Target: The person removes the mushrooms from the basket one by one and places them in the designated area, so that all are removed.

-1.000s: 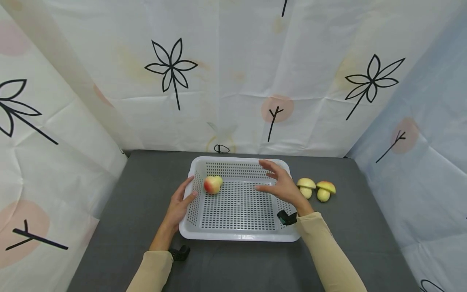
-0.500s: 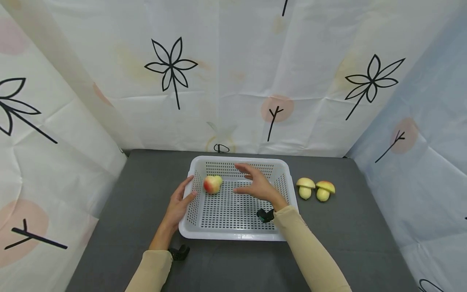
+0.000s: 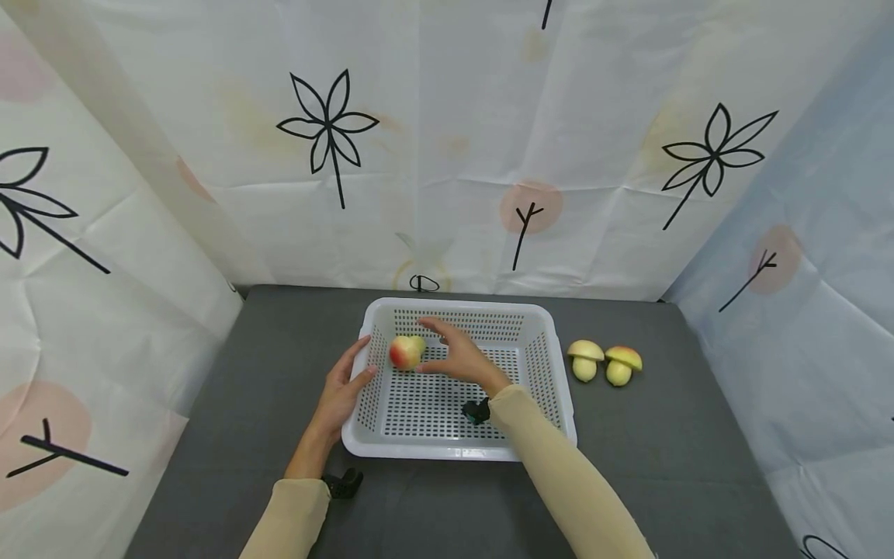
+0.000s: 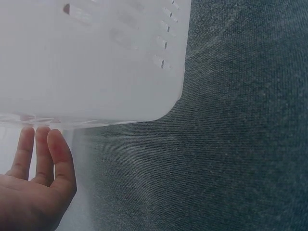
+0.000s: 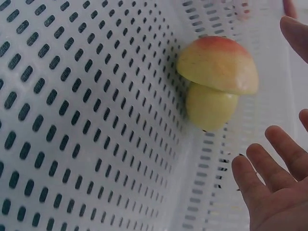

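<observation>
A toy mushroom (image 3: pixel 405 352) with a red-and-yellow cap lies inside a white perforated plastic basket (image 3: pixel 461 452), near its left wall. My right hand (image 3: pixel 462 359) is over the basket just right of this mushroom, thumb and fingers spread apart, holding nothing. In the right wrist view, the mushroom (image 5: pixel 216 79) shows its cap and pale yellow stem, apart from the fingers (image 5: pixel 269 168). My left hand (image 3: pixel 342 390) holds the basket's left rim, thumb over the edge. The left wrist view shows its fingertips (image 4: pixel 57 144) against the basket wall (image 4: pixel 96 86); the thumb is hidden there.
Two more toy mushrooms stand on the grey tabletop right of the basket: a yellow-capped mushroom (image 3: pixel 585 359) and a mushroom with an orange-yellow cap (image 3: pixel 621 365). Printed white fabric (image 3: pixel 433 155) hangs behind the table and along both sides.
My right hand has moved left across the basket, from its right side to beside the mushroom inside. My left hand, the basket and the mushrooms have stayed in place.
</observation>
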`<state>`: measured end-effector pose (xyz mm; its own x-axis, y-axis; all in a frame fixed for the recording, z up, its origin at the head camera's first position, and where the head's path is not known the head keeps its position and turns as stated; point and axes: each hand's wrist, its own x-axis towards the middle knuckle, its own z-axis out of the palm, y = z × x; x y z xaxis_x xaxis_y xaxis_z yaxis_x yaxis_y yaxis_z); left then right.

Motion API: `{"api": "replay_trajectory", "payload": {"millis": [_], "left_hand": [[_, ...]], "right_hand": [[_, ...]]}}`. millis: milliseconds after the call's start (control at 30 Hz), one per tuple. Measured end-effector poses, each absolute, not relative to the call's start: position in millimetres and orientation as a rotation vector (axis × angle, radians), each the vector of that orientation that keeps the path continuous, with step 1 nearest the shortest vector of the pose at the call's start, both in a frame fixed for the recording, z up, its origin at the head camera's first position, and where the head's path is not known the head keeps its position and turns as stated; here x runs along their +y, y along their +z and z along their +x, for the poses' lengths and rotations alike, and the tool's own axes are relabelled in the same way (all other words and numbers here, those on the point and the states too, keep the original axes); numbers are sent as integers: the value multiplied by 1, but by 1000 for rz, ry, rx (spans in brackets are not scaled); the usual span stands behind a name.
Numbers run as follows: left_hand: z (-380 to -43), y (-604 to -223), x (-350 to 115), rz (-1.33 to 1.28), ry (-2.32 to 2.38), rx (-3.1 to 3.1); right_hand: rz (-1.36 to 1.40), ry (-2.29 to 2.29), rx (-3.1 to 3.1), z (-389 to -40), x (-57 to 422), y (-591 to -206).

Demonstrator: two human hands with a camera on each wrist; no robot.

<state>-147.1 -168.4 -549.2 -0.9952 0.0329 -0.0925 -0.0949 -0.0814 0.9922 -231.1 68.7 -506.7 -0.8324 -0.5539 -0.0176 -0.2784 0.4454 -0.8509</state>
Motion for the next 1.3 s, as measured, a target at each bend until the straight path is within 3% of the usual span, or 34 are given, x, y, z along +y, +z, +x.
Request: {"api": "replay_trajectory", "payload": {"millis": [267, 667, 1300], "left_hand": [[-146, -549, -169, -72, 2228, 2084], [-148, -548, -169, -54, 2254, 2050], [-148, -548, -167, -63, 2240, 2091]], "right_hand": [[-676, -1284, 2406, -234, 50, -521], [-855, -1094, 2420, -232, 42, -525], [-737, -979, 2520, -227, 53, -523]]}}
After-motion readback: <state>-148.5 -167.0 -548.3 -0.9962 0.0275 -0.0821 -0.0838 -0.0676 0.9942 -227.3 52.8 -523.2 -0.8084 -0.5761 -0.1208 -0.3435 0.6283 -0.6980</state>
